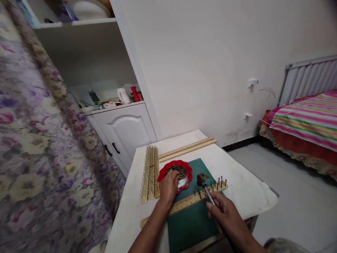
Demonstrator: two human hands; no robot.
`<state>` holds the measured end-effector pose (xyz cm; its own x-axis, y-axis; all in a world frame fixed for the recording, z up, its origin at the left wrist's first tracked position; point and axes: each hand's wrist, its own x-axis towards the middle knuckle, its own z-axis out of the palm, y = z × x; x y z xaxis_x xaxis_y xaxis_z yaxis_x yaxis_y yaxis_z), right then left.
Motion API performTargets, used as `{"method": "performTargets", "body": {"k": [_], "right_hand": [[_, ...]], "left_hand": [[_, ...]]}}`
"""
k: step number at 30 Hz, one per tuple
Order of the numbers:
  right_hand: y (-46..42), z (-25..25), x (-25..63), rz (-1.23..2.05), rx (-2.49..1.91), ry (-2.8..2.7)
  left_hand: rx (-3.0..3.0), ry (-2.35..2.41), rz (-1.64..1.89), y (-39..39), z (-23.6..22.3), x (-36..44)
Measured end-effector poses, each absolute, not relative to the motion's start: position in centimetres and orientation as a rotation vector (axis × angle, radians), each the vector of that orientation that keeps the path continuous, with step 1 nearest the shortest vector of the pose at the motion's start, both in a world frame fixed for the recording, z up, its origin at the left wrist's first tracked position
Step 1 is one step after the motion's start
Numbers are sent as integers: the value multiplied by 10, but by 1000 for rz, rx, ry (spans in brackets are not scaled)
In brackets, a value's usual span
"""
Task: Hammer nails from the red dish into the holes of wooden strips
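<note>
My right hand (225, 214) is closed round the handle of a small hammer (204, 184), whose head hovers just above a wooden strip (189, 200) with a row of nails standing in its far end. My left hand (168, 186) reaches into a red dish (171, 168) of loose nails, fingers curled over the pile; whether it grips any I cannot make out. The strip lies across a green mat (195, 225).
Finished nail-studded strips (150, 174) are stacked at the left of the white table (247, 189). Two bare wooden strips (188, 148) lie at the far edge. A flowered curtain hangs left, a white cabinet (126, 130) behind, a bed (302, 130) right.
</note>
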<state>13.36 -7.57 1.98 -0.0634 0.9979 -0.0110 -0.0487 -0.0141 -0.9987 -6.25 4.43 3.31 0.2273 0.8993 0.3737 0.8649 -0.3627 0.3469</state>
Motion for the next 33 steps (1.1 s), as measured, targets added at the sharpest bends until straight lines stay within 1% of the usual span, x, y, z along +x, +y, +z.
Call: {"method": "performTargets", "body": {"k": [3,5,8,15,19,22,27,30,33], "right_hand": [[-72,21,134,1247,-1157,-1211],[-71,20,135,1191,-1165,-1210],[-71,19,138,1138,-1152,-1167],[-71,16,139,1226,-1100,-1068],[-70,17,139,1259,-1083,-1023],[-69,18,139,1266,-1074,-1000],[-69,14,136,1269,-1064,-997],[-71,15,135,1268,-1068,-1005],[-73,19,137,1255,-1083,-1018]], "left_hand": [[2339,1410,931,12,32,-47],[2293,1226,937,-11,30,-36],[2246,1087,913,-39,28,-23],[2146,1067,967,-53,25,-15],[1704,1121,1096,-50,14,-16],[1318,1058,1155,-51,3,-12],[936,938,1229,-56,-4,1],[886,921,1238,-55,-2,2],[967,973,1285,-47,0,-10]]}}
